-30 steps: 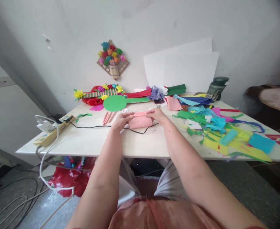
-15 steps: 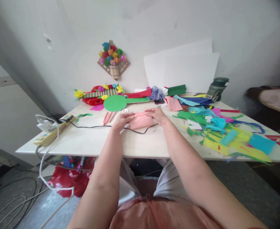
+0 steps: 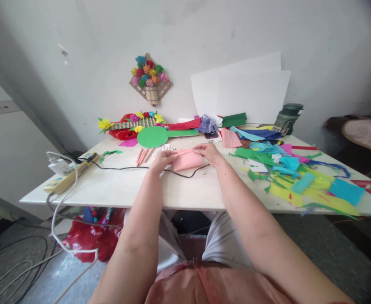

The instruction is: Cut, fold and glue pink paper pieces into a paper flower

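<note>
Between my hands is a piece of pink crepe paper (image 3: 188,161), its far edge folded or rolled into a narrow band. My left hand (image 3: 163,159) pinches the left end of that edge, and my right hand (image 3: 208,153) pinches the right end. The lower part of the paper hangs toward me over a black cable (image 3: 185,175) on the table. Several thin pink paper rolls (image 3: 144,156) lie just left of my left hand. A small white object behind the paper is partly hidden by my left fingers.
Coloured paper scraps (image 3: 286,169) cover the table's right side, with a dark green bottle (image 3: 287,119) behind them. A green round paper shape (image 3: 153,137) lies at the back. On the left are a power strip (image 3: 73,174) and cut green leaves (image 3: 109,153).
My hands and the pink paper stay in almost the same place. Only slight finger movement along the folded edge shows.
</note>
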Demonstrator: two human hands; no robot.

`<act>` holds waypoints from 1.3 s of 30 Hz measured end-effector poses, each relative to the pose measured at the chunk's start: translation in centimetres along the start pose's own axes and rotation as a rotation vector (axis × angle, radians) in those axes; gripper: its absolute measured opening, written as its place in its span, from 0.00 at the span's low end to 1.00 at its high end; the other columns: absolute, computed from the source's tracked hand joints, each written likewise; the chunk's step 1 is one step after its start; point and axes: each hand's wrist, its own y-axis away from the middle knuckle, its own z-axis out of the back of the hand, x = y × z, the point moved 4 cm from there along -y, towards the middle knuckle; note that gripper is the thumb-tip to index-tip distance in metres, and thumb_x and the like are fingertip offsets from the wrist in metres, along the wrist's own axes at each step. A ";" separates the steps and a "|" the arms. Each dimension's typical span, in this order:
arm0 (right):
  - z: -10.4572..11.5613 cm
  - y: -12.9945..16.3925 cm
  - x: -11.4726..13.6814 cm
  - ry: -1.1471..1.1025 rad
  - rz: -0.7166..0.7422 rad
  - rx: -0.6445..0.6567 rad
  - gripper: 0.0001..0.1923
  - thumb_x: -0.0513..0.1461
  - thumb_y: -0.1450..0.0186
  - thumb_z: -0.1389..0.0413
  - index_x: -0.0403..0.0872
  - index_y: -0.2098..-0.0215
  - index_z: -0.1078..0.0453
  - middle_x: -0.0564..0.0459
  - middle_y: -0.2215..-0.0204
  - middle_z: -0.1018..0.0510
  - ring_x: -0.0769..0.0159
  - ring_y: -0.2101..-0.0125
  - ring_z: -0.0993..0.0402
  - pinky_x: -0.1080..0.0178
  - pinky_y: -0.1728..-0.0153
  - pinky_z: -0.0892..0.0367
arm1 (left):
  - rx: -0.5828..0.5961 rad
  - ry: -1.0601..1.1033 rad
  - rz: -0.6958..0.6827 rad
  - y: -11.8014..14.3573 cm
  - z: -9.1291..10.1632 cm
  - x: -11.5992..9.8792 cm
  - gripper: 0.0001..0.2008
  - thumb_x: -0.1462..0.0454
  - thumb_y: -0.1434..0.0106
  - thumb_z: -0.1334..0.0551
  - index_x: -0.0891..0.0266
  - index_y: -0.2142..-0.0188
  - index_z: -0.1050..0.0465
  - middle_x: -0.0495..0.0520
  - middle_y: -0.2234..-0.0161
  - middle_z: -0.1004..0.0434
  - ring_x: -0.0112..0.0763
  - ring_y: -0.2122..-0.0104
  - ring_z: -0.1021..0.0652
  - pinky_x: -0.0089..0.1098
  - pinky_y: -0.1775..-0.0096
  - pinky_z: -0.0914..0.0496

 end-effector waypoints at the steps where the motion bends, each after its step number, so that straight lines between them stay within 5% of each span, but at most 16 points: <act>1: 0.0 0.0 0.0 -0.005 0.003 0.001 0.12 0.40 0.60 0.35 0.45 0.76 0.26 0.56 0.80 0.26 0.70 0.76 0.34 0.65 0.72 0.38 | 0.002 0.009 -0.011 0.0 0.0 -0.1 0.18 0.54 0.58 0.28 0.67 0.72 0.23 0.50 0.78 0.28 0.24 0.77 0.31 0.27 0.72 0.37; 20: -0.3 0.2 0.4 -0.042 0.000 0.014 0.13 0.40 0.60 0.35 0.45 0.76 0.26 0.57 0.81 0.27 0.72 0.77 0.36 0.65 0.72 0.39 | 0.047 0.220 -0.056 -0.2 -0.1 -0.2 0.14 0.60 0.54 0.29 0.66 0.70 0.27 0.49 0.78 0.29 0.22 0.79 0.31 0.25 0.76 0.40; 39: -0.7 0.1 0.4 -0.035 0.064 -0.011 0.12 0.41 0.59 0.35 0.45 0.76 0.26 0.55 0.79 0.25 0.71 0.76 0.33 0.66 0.72 0.38 | -0.016 0.245 -0.033 0.1 0.0 -0.9 0.22 0.61 0.59 0.27 0.66 0.63 0.22 0.52 0.76 0.23 0.29 0.73 0.24 0.27 0.71 0.34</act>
